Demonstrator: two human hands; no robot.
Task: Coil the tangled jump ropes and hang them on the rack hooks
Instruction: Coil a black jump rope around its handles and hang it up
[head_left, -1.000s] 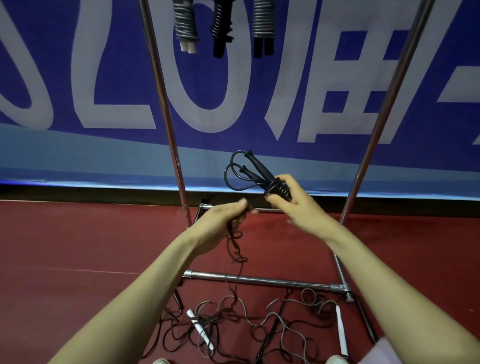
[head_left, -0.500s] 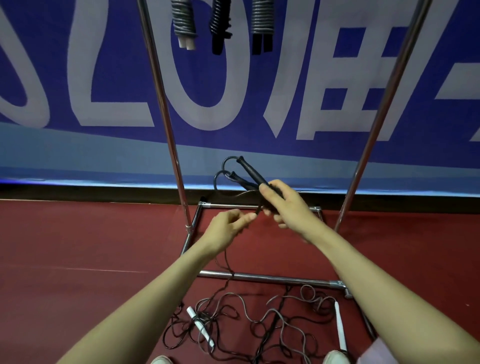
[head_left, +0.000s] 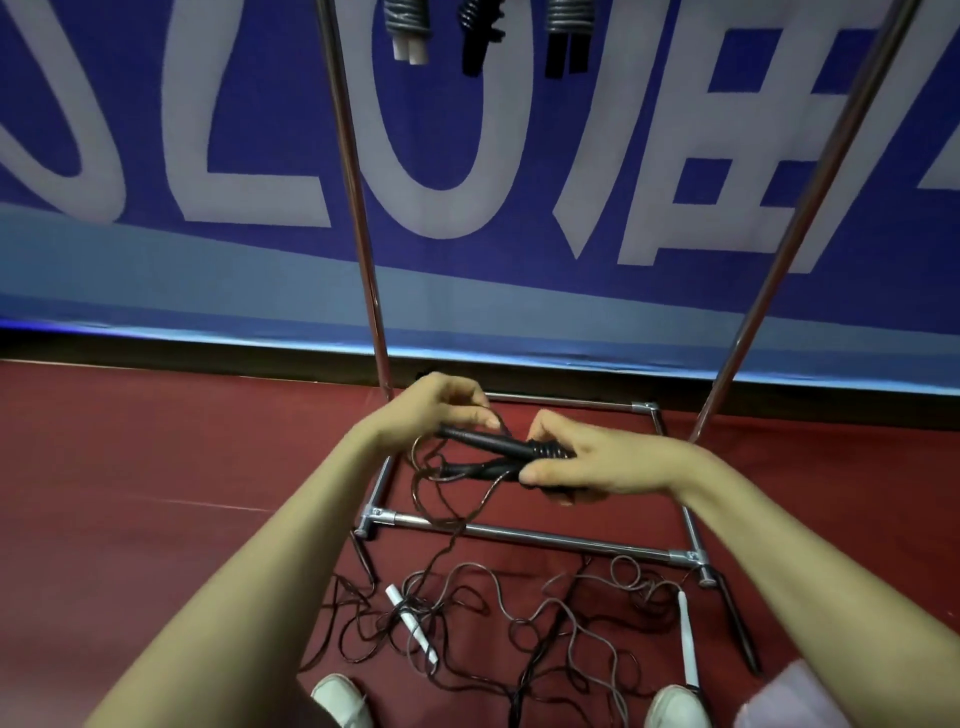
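We've got the left hand (head_left: 436, 410) pinching loose cord just above the black jump rope (head_left: 483, 441) handles, prob. to keep tension for a wrap. Right hand (head_left: 597, 462) clamps both handles at the wound turns, so they can't slip. Spare cord trails down to the tangled ropes (head_left: 411, 623) by the rack (head_left: 519, 534) base.

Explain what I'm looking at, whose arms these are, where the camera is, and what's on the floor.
The camera sits on a person's head, looking forward and down, so both arms are the wearer's own. The right hand grips the handles of a black jump rope, cord wound round them; the left hand pinches its loose cord. On the red floor lie tangled ropes with white handles, by the foot of a metal rack. Three coiled ropes hang at the top.
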